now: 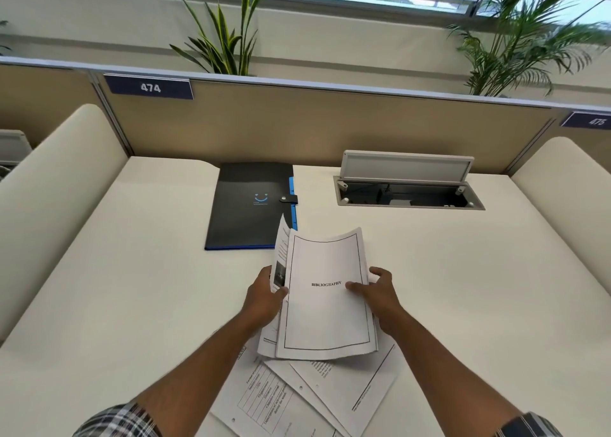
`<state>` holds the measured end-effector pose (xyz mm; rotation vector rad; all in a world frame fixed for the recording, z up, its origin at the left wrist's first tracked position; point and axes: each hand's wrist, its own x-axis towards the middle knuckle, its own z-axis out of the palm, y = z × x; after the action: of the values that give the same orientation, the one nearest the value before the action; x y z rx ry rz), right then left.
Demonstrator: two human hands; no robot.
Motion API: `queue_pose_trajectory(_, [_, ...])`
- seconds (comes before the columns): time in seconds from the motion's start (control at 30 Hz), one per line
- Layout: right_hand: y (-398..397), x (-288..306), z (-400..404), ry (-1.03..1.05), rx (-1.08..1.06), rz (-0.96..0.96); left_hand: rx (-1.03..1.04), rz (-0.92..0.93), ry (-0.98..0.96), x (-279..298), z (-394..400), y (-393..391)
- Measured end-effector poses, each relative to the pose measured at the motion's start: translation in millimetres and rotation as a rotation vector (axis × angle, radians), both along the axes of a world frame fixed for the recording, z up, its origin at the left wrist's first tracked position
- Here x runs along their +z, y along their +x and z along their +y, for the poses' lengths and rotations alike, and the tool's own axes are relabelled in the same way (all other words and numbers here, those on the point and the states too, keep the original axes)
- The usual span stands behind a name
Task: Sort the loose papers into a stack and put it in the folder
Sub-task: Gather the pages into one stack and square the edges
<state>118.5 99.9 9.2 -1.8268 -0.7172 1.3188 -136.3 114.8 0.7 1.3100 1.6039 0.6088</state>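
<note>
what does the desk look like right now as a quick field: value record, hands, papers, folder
left hand: grips left edge of the held papers
right hand: holds right edge, thumb on the top sheet
held papers: small bundle lifted off the desk, top sheet reads BIBLIOGRAPHY
loose papers: several sheets still spread on the desk under the bundle
folder: black with blue edge, lying flat, snap strap closed
cable hatch: lid open, right of the folder

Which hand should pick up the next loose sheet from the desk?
Probably the right hand: the left hand grips the held papers along their edge, so the right can let go and reach the loose sheets below.
</note>
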Motion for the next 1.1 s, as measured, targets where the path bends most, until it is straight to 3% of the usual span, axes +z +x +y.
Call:
queue_pose_trajectory(0.17, [-8,2,-4,-0.091,0.176,0.058,0.076,-0.011,-0.050,-1,-2,2])
queue_pose_trajectory(0.4, [-4,-5,-9,-0.042,0.167,0.131,0.125,-0.078,-0.107,2,0,-9])
queue_pose_trajectory(0.53, [6,-8,-19,0.001,0.154,0.309,0.152,-0.308,-0.114,11,-2,-17])
queue_pose_trajectory(0.73, [22,-4,-28,0.133,0.129,0.459,0.010,-0.537,-0.149,43,-3,-17])
queue_pose_trajectory(0.87, [30,12,-30,0.283,0.073,0.452,-0.012,-0.582,-0.060,65,-8,-7])
queue_pose_trajectory(1.1, [43,47,-33,0.498,0.068,0.397,-0.074,-0.483,0.219,100,-23,7])
